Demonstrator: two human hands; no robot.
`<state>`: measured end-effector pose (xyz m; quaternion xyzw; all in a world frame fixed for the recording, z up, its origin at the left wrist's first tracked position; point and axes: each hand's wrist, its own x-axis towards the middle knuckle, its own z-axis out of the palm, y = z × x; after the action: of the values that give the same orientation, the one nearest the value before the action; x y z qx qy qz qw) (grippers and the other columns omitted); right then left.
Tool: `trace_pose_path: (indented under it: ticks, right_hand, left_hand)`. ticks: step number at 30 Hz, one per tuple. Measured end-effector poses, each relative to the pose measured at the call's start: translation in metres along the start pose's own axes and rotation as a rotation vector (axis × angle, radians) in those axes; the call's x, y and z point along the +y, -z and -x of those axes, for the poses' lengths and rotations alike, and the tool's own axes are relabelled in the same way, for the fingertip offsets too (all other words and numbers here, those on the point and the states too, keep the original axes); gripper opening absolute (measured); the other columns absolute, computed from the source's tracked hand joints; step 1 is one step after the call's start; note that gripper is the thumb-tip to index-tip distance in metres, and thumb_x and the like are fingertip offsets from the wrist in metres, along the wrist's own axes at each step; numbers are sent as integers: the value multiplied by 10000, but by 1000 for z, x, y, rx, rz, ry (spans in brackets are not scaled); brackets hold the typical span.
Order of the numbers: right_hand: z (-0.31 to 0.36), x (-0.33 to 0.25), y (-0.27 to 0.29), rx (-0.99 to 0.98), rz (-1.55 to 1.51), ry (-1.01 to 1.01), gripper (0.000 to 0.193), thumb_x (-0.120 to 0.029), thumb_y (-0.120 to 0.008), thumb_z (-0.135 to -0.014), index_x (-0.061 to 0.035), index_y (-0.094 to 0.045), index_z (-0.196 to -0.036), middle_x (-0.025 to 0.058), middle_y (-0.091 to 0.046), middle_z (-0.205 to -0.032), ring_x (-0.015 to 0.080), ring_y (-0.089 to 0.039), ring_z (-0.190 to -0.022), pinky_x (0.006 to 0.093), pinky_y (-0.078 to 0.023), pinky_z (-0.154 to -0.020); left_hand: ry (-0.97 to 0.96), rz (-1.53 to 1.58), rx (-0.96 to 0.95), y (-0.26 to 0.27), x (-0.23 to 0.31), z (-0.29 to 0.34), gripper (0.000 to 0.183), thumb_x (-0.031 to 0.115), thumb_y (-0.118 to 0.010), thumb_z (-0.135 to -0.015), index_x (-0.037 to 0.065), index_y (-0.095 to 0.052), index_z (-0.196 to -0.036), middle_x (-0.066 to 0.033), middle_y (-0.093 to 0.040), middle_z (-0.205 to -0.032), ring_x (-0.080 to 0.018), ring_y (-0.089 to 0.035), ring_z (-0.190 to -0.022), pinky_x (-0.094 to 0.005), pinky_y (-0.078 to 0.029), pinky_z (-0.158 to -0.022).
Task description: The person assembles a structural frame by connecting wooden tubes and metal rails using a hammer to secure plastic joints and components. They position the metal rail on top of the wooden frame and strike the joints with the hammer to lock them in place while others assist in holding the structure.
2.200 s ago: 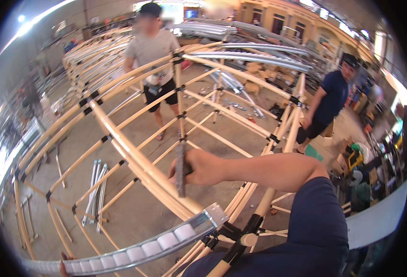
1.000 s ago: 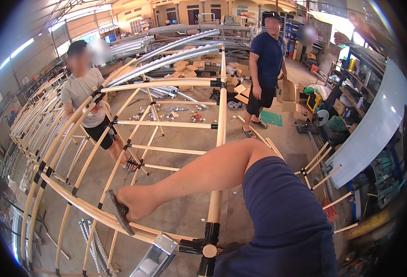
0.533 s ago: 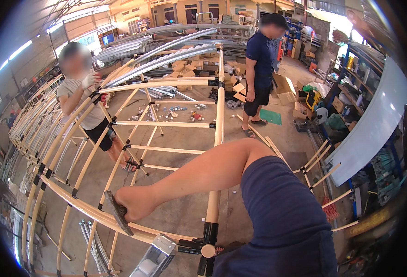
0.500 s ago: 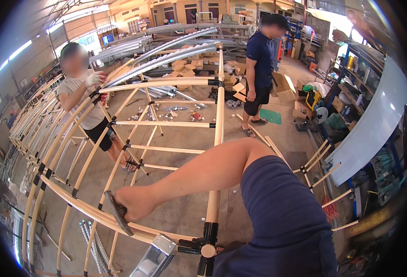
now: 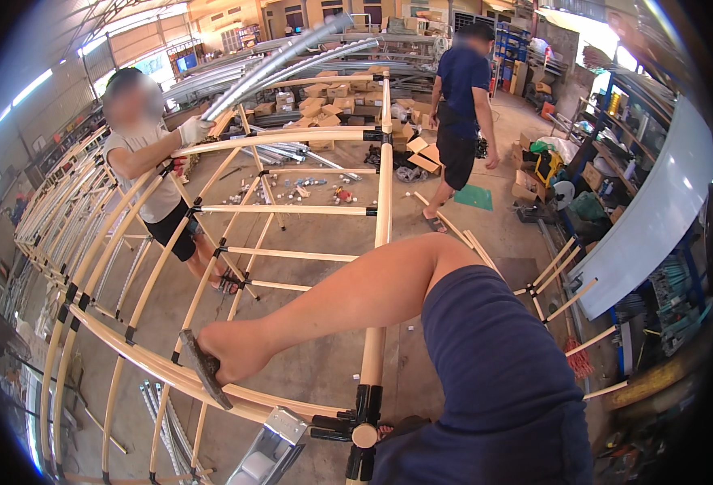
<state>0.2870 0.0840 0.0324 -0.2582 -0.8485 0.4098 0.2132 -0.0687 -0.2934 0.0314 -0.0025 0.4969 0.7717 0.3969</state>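
Note:
My right arm reaches in from the lower right, its elbow raised. My right hand is closed around a dark, worn metal bar, whose lower end lies at the cream pipes of a large frame. Black joints link the frame's pipes; one thick black joint stands at the near corner, below my forearm. I cannot make out whether the bar is part of a larger tool. Beside that corner is a grey-white metal piece. My left hand is out of the picture.
Across the frame a co-worker's gloved hand holds a long silvery rail. Another person in dark blue stands beyond the frame. Cardboard boxes and small parts litter the floor; shelves and a pale curved panel are at right.
The co-worker at left has taken hold of a silvery rail and raised its far end. The person in dark blue has turned away and stepped. My right hand has hardly moved.

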Motion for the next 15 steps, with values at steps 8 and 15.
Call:
trace_pose_path:
  ticks: [8,15]
  right_hand:
    - [2,-2,2,-10,-17,-6,245,-175,-781,-813,53,-690,-801,224,-687,-767,315,-687,-725,429,-505,-671]
    - [0,0,0,-6,-9,6,237,-167,-772,-804,54,-684,-795,226,-687,-768,331,-686,-727,432,-504,-671]
  left_hand:
    - [2,26,44,-4,-1,0,391,383,-675,-871,88,-676,-1128,-139,-701,-1157,-346,-619,-1162,-528,-443,-1058]
    - [-12,-7,35,-7,-2,0,392,404,-638,-892,89,-677,-1121,-133,-703,-1158,-341,-619,-1156,-515,-413,-1082]
